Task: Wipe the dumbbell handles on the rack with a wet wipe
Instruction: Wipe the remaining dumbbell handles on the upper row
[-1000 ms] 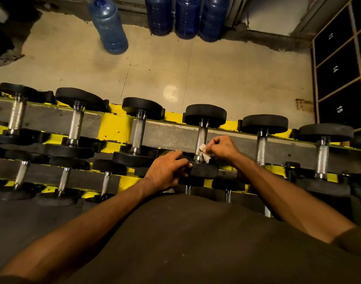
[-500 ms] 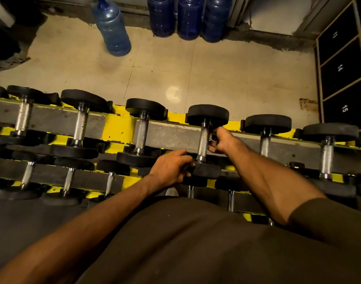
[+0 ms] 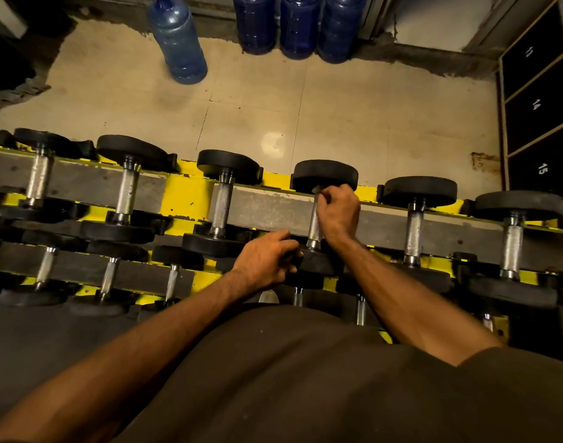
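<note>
A yellow and grey rack (image 3: 184, 199) carries a row of dumbbells with black heads and knurled steel handles. My right hand (image 3: 337, 212) is curled at the far end of one dumbbell's handle (image 3: 313, 227), just under its far head (image 3: 325, 175). A small bit of the white wet wipe (image 3: 316, 189) shows at my fingertips. My left hand (image 3: 267, 260) grips the near head (image 3: 318, 262) of the same dumbbell.
More dumbbells sit to the left (image 3: 221, 209) and right (image 3: 414, 225), with a lower tier of smaller ones (image 3: 109, 276) nearer me. Blue water jugs (image 3: 178, 43) stand on the tiled floor beyond. Numbered lockers (image 3: 539, 107) line the right side.
My right hand has slid with the wipe from the near end of the handle up to its far end. The left hand has stayed on the near head.
</note>
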Motion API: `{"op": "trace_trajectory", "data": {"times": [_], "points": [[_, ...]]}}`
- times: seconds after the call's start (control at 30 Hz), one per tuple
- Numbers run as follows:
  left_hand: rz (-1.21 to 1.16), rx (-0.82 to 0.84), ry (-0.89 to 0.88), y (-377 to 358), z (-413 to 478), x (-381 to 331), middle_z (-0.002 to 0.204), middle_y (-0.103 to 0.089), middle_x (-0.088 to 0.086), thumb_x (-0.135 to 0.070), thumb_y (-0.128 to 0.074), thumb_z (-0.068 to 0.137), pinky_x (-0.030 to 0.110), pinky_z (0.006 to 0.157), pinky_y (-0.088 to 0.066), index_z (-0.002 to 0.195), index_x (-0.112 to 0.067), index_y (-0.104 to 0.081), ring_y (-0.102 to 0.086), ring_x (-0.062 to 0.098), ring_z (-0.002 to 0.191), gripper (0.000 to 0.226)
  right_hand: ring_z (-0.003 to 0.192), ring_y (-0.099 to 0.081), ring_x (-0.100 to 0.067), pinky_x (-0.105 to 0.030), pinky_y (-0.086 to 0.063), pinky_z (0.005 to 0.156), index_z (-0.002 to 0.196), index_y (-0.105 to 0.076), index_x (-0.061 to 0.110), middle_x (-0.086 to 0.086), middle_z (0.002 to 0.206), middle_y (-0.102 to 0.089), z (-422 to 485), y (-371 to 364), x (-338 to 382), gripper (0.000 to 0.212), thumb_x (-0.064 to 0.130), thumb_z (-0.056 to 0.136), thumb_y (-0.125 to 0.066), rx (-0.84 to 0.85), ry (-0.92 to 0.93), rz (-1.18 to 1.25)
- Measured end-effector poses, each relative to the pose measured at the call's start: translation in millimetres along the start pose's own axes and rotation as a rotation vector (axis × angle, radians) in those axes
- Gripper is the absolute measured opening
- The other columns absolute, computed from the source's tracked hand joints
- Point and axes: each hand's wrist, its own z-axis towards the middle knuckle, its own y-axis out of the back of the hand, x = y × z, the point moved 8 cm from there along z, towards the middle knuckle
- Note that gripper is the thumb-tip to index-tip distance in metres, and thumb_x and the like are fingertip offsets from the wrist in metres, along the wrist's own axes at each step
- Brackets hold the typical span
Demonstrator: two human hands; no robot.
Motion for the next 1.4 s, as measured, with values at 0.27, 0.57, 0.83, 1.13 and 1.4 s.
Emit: {"op": "trace_trajectory", "data": {"times": [0.27,0.57,0.83,1.13,1.4], "points": [[0.010,-0.002,-0.010,0,0,-4,0.107,-0.059,0.001,-0.028,-0.081,0.081,0.038,0.076,-0.057,0.109,-0.018,-0.069,-0.059,0.019,0.094,0.033,0.121,-0.041,-0.031,-0.040,-0.041,0.096,0.128,-0.058,0.001,-0.013,0.124,-0.058,-24,-44,31,0.043,0.017,0.089,-0.064,0.319,0.576,-0.825],[-0.021,-0.017,-0.018,0,0,-2,0.106,-0.060,0.001,-0.028,-0.081,0.081,0.033,0.076,-0.054,0.107,-0.018,-0.069,-0.058,0.017,0.094,0.030,0.116,-0.048,-0.025,-0.039,-0.042,0.094,0.116,-0.066,0.012,-0.007,0.118,-0.062,-34,-41,28,0.030,0.030,0.092,-0.066,0.578,0.790,-0.728],[-0.030,-0.010,-0.024,-4,-1,1,0.111,-0.058,0.002,-0.027,-0.081,0.081,0.031,0.080,-0.054,0.111,-0.017,-0.067,-0.058,0.017,0.098,0.034,0.090,-0.069,-0.021,-0.032,-0.061,0.070,0.085,-0.074,0.010,-0.007,0.099,-0.072,-22,-14,-74,0.010,0.000,0.085,-0.071,0.225,-0.566,0.523],[-0.035,-0.009,-0.009,-3,-2,0,0.110,-0.058,0.002,-0.026,-0.080,0.082,0.031,0.079,-0.055,0.111,-0.017,-0.068,-0.057,0.017,0.096,0.032,0.095,-0.065,-0.019,-0.028,-0.057,0.066,0.096,-0.067,0.013,-0.007,0.102,-0.069,-10,-35,-76,0.016,-0.001,0.092,-0.059,0.366,-0.807,0.754],[-0.029,-0.003,-0.014,-3,0,0,0.110,-0.058,0.002,-0.026,-0.080,0.082,0.032,0.079,-0.055,0.109,-0.017,-0.068,-0.058,0.017,0.096,0.031,0.103,-0.065,-0.020,-0.033,-0.059,0.080,0.114,-0.067,0.012,-0.008,0.114,-0.068,-3,-41,-84,0.032,-0.007,0.093,-0.052,0.525,-0.744,0.698]]}}
